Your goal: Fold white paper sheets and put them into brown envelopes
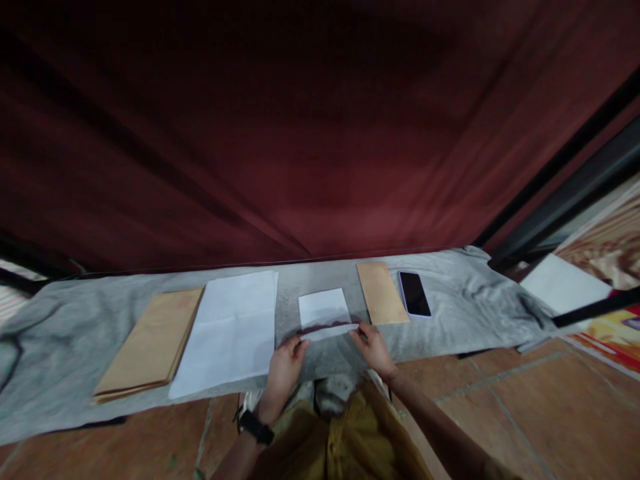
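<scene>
A small white sheet of paper [324,308] lies on the grey cloth [450,313] in front of me, its near edge folded up. My left hand [284,369] pinches the left end of that fold. My right hand [373,347] pinches the right end. A black watch sits on my left wrist.
A stack of brown envelopes [150,343] and a large creased white sheet [230,330] lie to the left. A single brown envelope [381,292] and a black phone [415,293] lie to the right. A dark red curtain hangs behind. Terracotta floor tiles lie in front of the cloth.
</scene>
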Motion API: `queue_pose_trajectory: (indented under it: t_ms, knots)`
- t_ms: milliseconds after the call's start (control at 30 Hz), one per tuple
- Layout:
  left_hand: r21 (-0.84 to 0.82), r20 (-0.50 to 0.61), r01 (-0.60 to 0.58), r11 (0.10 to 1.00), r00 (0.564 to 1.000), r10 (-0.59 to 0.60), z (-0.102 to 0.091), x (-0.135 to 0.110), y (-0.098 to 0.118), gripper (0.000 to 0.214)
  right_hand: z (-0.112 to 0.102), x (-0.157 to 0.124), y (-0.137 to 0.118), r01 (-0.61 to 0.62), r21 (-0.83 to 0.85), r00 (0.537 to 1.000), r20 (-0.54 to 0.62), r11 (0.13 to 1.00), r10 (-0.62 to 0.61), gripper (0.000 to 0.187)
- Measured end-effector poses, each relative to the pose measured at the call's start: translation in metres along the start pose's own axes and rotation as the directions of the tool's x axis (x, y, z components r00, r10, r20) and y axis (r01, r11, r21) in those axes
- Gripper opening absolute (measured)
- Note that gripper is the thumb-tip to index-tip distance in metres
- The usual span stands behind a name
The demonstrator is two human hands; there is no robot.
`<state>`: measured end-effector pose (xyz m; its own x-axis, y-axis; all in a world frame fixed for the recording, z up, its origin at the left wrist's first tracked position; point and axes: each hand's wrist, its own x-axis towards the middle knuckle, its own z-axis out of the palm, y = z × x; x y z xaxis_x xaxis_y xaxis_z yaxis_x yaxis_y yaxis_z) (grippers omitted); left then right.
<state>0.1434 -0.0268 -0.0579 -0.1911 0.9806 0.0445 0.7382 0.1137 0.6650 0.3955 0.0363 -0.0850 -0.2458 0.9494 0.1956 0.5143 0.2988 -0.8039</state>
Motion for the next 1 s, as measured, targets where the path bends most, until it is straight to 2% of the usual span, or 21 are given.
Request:
queue_pose_trajectory:
  t_ms: [167, 367, 633, 1000]
  knots:
    - [0.046, 0.009, 0.106, 0.993, 0.994, -0.106, -0.004, 0.012, 0.01, 0.025, 0.008, 0.015, -0.011, -0.062, -0.095, 0.998, -0.03, 0.994, 0.059, 0.035]
    - [0.16, 0.02, 0.228, 0.96, 0.972, -0.234, -0.006, 0.027, 0.026, 0.021, 0.013, 0.035, -0.027, -0.161, -0.435, 0.984, -0.001, 0.886, 0.178, 0.026]
    - [0.27, 0.053, 0.318, 0.909, 0.937, -0.344, -0.01, 0.045, 0.034, 0.02, 0.015, 0.055, -0.037, -0.216, -0.56, 0.963, 0.015, 0.8, 0.27, 0.022]
    - [0.422, -0.006, 0.321, 0.848, 0.936, -0.351, -0.008, 0.054, 0.047, 0.033, 0.016, 0.07, -0.046, -0.211, -0.673, 0.951, 0.027, 0.709, 0.308, 0.025]
